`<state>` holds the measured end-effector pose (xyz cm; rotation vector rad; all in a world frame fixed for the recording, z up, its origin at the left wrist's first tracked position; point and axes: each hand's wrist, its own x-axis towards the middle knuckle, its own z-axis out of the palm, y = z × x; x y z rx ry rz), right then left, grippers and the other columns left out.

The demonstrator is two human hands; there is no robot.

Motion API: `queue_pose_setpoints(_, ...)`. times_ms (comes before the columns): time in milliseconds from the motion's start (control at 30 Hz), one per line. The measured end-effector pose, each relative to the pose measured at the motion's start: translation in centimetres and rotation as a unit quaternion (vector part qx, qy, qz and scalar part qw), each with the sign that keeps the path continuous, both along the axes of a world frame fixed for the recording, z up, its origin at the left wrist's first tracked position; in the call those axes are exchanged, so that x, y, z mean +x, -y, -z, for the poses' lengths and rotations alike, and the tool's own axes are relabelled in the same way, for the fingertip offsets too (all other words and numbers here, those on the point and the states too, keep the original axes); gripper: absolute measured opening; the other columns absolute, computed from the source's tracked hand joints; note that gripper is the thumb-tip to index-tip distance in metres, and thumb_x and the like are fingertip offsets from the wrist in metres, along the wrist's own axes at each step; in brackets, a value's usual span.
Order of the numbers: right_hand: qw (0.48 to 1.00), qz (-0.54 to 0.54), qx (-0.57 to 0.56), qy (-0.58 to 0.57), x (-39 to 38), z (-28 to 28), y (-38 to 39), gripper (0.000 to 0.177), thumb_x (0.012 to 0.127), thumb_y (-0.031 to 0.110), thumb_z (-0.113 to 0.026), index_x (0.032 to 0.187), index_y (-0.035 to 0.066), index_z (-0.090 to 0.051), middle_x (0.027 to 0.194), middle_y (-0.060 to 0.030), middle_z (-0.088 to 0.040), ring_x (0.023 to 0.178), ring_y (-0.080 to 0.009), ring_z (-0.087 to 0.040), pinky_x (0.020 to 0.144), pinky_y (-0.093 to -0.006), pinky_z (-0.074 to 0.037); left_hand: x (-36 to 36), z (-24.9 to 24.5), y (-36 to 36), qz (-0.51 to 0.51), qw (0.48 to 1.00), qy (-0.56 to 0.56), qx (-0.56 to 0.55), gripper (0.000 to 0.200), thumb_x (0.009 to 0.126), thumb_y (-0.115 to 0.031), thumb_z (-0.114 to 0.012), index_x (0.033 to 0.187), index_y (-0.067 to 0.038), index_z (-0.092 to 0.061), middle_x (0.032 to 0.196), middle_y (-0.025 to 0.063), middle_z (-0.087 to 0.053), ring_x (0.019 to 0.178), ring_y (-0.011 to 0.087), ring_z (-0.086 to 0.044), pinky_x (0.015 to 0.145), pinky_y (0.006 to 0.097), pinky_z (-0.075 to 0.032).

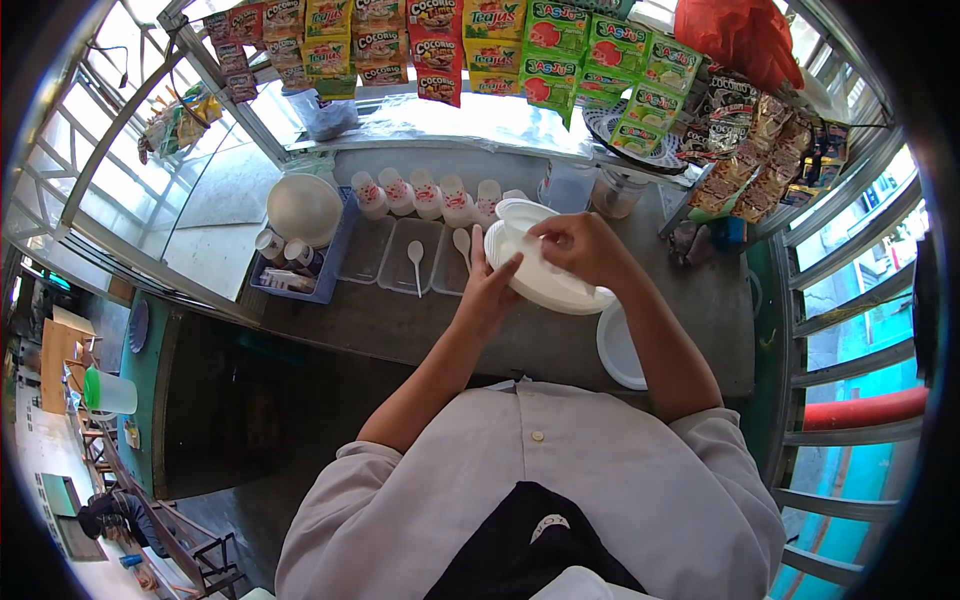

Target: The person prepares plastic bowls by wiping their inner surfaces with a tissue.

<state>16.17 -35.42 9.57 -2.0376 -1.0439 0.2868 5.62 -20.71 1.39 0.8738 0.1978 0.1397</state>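
My left hand (486, 292) is wrapped round the left edge of a stack of white plates (562, 297), thumb on top, holding it tilted above the counter. Over the stack, my right hand (580, 248) has its fingers closed together on something pale and thin, too blurred to name. Just behind them a small white bowl-like piece (522, 210) shows at the far rim. Another white plate (622, 345) lies on the counter below my right forearm. Left of the stack are clear plastic trays (400, 278) with a white spoon (416, 256) and a second white spoon (462, 243).
Several printed cups (426, 198) line the back of the counter (340, 318). A blue basket (325, 285) holds white bowls (303, 210) and jars. Drink sachets (435, 50) hang above. A clear container (567, 187) and a jar (617, 195) stand behind my right hand.
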Motion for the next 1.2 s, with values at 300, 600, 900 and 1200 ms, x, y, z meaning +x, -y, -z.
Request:
queue_pose_setpoints(300,0.969,0.193,0.125,-0.088,5.6,-0.2,9.2,0.028,0.082,0.009,-0.058,0.108,-0.001,-0.065,0.08,-0.0077,-0.068,0.069,-0.0113,-0.062,0.063,-0.0239,-0.049,-1.1,1.7,-3.0,-0.057,0.998,-0.027,-0.025,0.105,0.067,0.0,-0.057,0.15,-0.017,0.004,0.137,0.0162,-0.035,0.119,0.0306,-0.048,0.087,0.0474,-0.051)
queue_pose_setpoints(600,0.88,0.31,0.293,-0.207,7.1,11.1,17.7,0.03,0.085,0.01,-0.061,0.111,-0.004,-0.063,0.088,-0.0067,-0.067,0.075,-0.01,-0.06,0.069,-0.0232,-0.048,-3.7,0.9,-8.8,-0.137,0.99,0.027,-0.024,0.088,0.064,0.002,-0.052,0.144,-0.01,-0.019,0.131,0.0164,-0.042,0.118,0.0299,-0.049,0.098,0.0418,-0.044)
queue_pose_setpoints(900,0.79,0.369,0.206,-0.444,4.1,20.3,22.3,0.025,0.088,0.01,-0.058,0.108,-0.002,-0.065,0.092,-0.008,-0.068,0.079,-0.0152,-0.063,0.071,-0.0277,-0.05,-4.9,1.3,-10.7,-0.18,0.973,-0.103,-0.104,0.057,0.07,-0.002,-0.052,0.126,0.003,-0.043,0.12,0.0142,-0.053,0.11,0.0266,-0.055,0.091,0.0379,-0.048)
queue_pose_setpoints(1200,0.857,0.402,0.179,-0.268,4.8,20.4,22.8,0.026,0.092,0.009,-0.054,0.115,-0.002,-0.061,0.095,-0.0067,-0.067,0.084,-0.0149,-0.061,0.077,-0.027,-0.049,-4.3,0.5,-9.9,-0.176,0.972,-0.113,-0.105,0.059,0.071,-0.004,-0.053,0.129,0.003,-0.041,0.124,0.0151,-0.051,0.114,0.0286,-0.053,0.094,0.041,-0.047)
